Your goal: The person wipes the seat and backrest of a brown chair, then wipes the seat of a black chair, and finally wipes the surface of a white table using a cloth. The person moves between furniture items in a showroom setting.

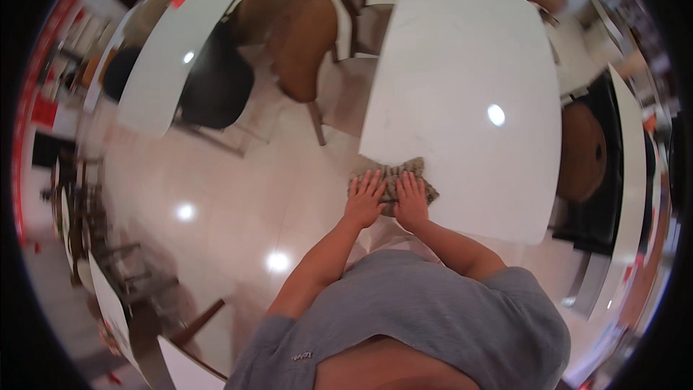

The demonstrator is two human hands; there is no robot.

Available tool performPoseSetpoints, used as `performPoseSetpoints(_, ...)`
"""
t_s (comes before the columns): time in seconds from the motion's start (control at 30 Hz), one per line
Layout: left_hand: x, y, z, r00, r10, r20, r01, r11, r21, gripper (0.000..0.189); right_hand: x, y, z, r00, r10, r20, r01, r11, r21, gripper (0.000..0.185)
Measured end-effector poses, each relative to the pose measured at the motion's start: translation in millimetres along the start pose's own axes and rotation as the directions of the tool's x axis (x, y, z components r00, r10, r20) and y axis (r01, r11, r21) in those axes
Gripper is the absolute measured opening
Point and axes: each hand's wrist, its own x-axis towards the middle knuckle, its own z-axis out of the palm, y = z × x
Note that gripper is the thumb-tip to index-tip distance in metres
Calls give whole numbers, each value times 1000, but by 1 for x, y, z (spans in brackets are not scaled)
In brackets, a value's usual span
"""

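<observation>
A brown, patterned, fluffy cloth (392,174) lies bunched at the near left corner of a white tabletop (460,70). My left hand (366,200) holds down the cloth's left part, fingers stretched forward. Close beside it, my right hand (411,200) presses on the right part, and a pointed corner of cloth sticks out past its fingers. Folds rise between the two hands. The palms hide the cloth beneath them, and I cannot tell how far it reaches over the table edge.
Along the table's left side stand chairs with brown backs (306,38). A black chair (219,76) is at another white table (173,38) farther left. To the right, a brown chair back (582,151) sits before a black bench (601,211). Glossy tiled floor (216,249) spreads at the left.
</observation>
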Motion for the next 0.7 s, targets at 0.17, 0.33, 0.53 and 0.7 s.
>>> performPoseSetpoints(0.17,-4,-1,0,999,-19,30,18,998,59,69,-3,-19,-21,999,11,-43,-11,1000,-14,64)
performPoseSetpoints(0.33,-11,-8,1,999,-12,50,5,992,125,71,-7,-25,-15,997,30,-68,-27,998,49,67)
performPoseSetpoints(0.53,-16,-10,-3,992,-50,120,30,986,165,72,-4,-28,-24,1000,-3,-27,5,996,90,66)
performPoseSetpoints(0.7,-6,-2,-5,989,-79,126,55,982,180,75,-6,-13,-27,992,-110,-68,113,992,53,62)
